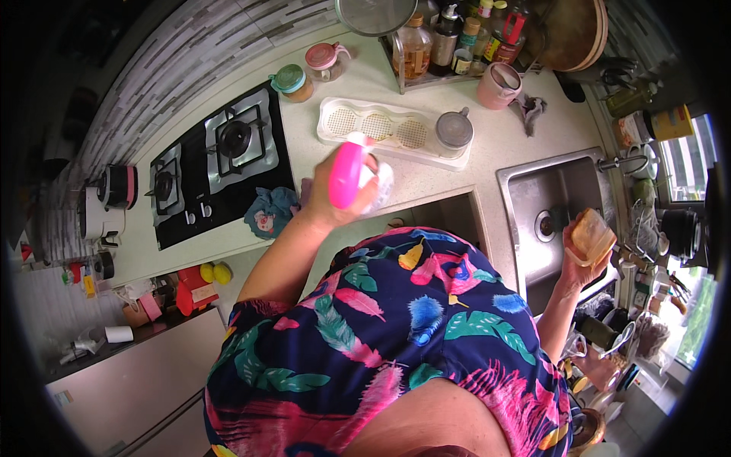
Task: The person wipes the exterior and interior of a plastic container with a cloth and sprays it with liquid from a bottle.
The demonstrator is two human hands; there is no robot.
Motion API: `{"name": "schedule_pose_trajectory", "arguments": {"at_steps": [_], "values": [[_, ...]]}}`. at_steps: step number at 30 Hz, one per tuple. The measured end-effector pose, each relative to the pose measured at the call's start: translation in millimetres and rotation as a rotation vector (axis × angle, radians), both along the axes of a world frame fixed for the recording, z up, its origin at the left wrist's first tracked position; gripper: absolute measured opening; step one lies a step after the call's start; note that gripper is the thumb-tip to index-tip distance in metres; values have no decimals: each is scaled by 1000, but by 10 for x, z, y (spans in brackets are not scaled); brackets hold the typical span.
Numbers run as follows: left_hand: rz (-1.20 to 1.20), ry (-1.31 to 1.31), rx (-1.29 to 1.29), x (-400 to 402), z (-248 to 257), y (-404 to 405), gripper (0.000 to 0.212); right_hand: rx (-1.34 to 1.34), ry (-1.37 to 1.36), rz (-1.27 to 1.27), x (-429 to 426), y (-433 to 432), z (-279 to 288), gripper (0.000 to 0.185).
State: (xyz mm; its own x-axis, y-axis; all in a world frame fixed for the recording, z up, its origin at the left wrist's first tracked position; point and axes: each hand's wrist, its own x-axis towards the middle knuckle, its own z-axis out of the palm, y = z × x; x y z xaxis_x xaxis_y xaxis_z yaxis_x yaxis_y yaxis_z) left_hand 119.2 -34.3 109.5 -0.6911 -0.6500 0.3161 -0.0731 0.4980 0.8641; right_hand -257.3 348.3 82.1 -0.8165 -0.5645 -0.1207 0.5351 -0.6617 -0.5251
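Observation:
My left hand (338, 197) is wrapped around a spray bottle (346, 171) with a bright pink head and white nozzle, blurred. It is above the counter edge, just in front of a white rack (374, 123) with round mesh-bottomed recesses. A grey-lidded jar (454, 130) stands in the rack's right end. Over the front right of the steel sink (531, 277), my right hand (577, 265) grips a brown and pale block-shaped object (591, 237). Whether it is a sponge or a small container, I cannot tell.
Behind the rack stand a green-lidded jar (292, 83) and a pink-lidded jar (325, 60). A bottle shelf (440, 84) and pink mug (499, 85) sit further back. Left are a gas hob (188, 171) and a blue-grey cloth (271, 208); crowded shelving lines the right.

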Motion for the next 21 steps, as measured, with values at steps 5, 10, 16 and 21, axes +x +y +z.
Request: {"name": "schedule_pose_trajectory", "arguments": {"at_steps": [5,10,16,21], "values": [[241,36,-62,-111,-477,-89,30,54,10,-40,-67,-81,49,73],[236,12,-14,-252,-685,70,39,24,27,61,-60,61,34,68],[150,-6,-37,-342,-504,346,33,131,116,-109,-134,390,125,83],[61,-149,38,-314,-515,449,72,-26,90,-93,-210,559,74,84]]}}
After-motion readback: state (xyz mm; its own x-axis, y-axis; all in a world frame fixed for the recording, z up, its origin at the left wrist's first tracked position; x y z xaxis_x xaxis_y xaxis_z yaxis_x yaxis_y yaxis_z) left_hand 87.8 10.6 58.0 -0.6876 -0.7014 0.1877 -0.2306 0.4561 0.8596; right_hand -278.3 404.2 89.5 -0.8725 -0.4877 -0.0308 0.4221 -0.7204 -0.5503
